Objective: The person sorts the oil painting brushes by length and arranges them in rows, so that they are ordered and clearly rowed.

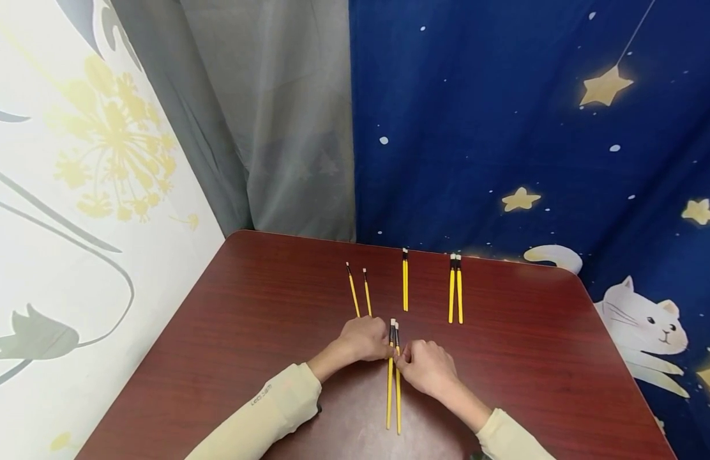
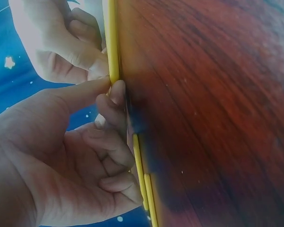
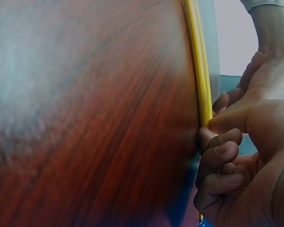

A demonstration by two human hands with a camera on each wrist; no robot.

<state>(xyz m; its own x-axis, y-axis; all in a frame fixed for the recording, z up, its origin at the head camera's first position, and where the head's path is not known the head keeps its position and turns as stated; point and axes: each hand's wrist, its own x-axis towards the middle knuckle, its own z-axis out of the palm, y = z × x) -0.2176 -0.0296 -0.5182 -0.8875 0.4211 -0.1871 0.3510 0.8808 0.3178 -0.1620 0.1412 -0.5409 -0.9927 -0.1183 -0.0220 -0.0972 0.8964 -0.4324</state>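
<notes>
Two yellow paintbrushes with pale bristles lie side by side, tips away from me, near the middle of the table. My left hand (image 1: 365, 338) pinches the left paintbrush (image 1: 389, 396) between thumb and forefinger, just below its dark ferrule. From the other side my right hand (image 1: 430, 368) pinches the right paintbrush (image 1: 398, 402) at about the same height. The fingertips of both hands nearly meet there. In the right wrist view the two yellow handles (image 3: 199, 61) run close together along the tabletop, and the other fingers of the right hand (image 3: 255, 165) are curled.
Two thinner paintbrushes (image 1: 354, 295) lie apart beyond my left hand, their lower ends hidden by it. Farther back lie a close pair of paintbrushes (image 1: 405, 281) and, to its right, a thicker pair (image 1: 451, 297). Curtains (image 1: 470, 128) hang behind the reddish-brown table (image 1: 533, 358).
</notes>
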